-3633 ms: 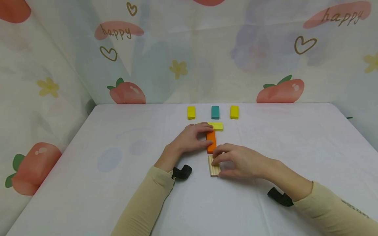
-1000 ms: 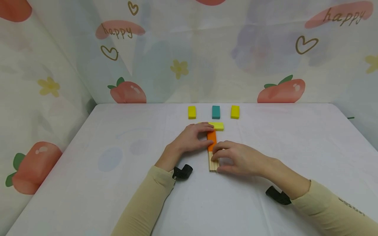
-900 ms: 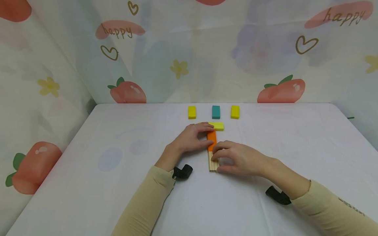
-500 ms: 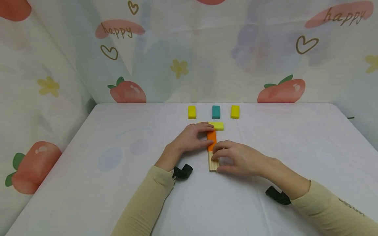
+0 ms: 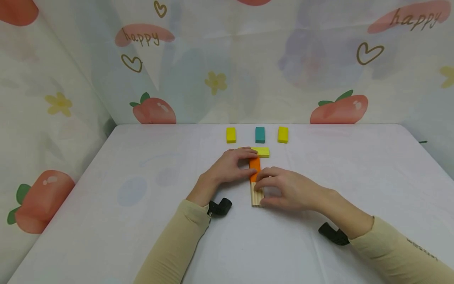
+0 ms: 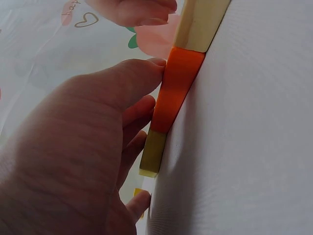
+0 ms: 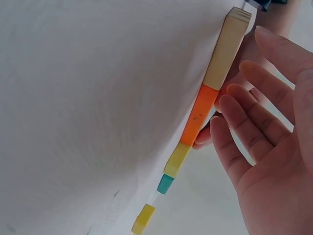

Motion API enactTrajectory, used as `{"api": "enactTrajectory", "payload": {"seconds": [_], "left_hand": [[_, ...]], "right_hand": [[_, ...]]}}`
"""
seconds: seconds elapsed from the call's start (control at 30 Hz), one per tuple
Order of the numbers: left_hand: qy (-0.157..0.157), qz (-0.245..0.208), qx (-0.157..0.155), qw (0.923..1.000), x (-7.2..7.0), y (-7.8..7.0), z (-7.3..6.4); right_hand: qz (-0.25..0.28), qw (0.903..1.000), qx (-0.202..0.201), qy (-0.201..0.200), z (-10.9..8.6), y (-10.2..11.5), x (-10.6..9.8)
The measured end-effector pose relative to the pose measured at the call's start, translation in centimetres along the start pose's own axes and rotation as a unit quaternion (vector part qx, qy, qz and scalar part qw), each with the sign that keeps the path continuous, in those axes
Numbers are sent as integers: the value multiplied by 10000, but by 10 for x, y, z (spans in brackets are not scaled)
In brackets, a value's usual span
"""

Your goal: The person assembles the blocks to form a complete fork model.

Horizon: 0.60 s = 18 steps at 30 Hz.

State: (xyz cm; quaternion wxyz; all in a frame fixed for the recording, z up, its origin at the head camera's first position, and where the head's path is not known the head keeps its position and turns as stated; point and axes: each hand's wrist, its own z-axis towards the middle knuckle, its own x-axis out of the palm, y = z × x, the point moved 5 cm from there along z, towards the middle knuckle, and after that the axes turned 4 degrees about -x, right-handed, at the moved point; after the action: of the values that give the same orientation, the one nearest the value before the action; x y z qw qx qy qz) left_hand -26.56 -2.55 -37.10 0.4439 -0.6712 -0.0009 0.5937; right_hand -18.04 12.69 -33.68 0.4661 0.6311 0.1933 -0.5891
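- The orange block (image 5: 255, 162) lay flat on the white-covered bench (image 5: 142, 240), its length pointing away from the person.
- At the near end of the orange block, and in line with it, lay a striped bare-wood block (image 5: 256, 198), end touching end.
- Across the far end of the orange block lay a crosswise yellow block (image 5: 262, 152), partly hidden by fingers.
- The left hand (image 5: 229, 167) came in from the left of the orange block, its thumb touching that block and its longer fingers over the crosswise yellow block; the grip was relaxed, with fingers extended.
- The right hand (image 5: 288, 189) came from the right and near side of the orange block, fingers and thumb at the bare-wood block; this grip was loose too, fingers gently bent and spread. Whether every fingertip touched wood could not be told.
- Beyond the orange block stood apart a small yellow block (image 5: 231, 135) to its left, a teal block (image 5: 260, 135) nearly straight ahead and another yellow block (image 5: 282, 135) to its right.
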Motion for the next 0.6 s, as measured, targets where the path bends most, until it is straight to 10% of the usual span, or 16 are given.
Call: {"api": "enactTrajectory", "payload": {"seconds": [0.6], "left_hand": [[21, 4, -28, 10000, 1, 1, 0]], "right_hand": [[119, 9983, 50, -564, 9, -9, -12]]}}
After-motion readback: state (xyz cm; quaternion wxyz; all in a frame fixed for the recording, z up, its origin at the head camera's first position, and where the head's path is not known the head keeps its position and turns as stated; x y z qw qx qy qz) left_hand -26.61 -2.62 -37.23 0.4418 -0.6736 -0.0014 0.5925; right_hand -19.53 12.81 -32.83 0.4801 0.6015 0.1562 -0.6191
